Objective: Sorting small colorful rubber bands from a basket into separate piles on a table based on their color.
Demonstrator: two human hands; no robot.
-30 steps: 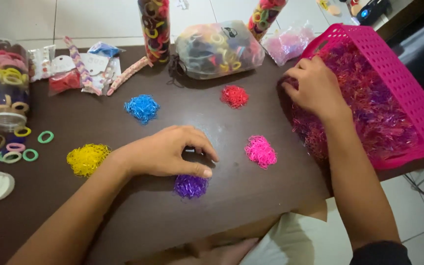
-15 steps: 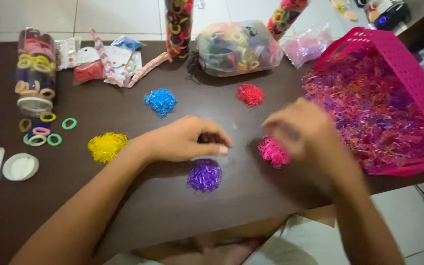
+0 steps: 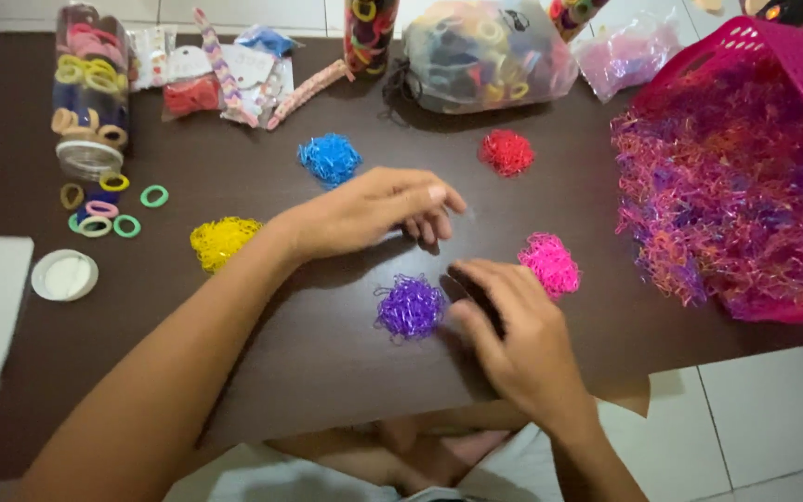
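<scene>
Yellow band pile point(image 3: 223, 241), white lid point(image 3: 65, 275)

table point(image 3: 234, 149): dark matt wood-look | basket point(image 3: 773, 46): pink perforated plastic | purple bands point(image 3: 409, 309): glossy, translucent rubbery

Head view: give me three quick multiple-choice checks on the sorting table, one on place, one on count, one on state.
1. Where is the purple pile?
A. Just left of the right hand
B. Inside the pink basket
C. Beside the white lid

2. How many sorted single-colour piles lie on the table?
A. Three
B. Five
C. Seven

3. How does the clear jar stand?
A. Upright, closed
B. Lying down, open
C. Upright, empty

Answers: A, the fingers are right beside it; B, yellow, blue, red, pink, purple; B, its mouth faces the spilled rings.
</scene>
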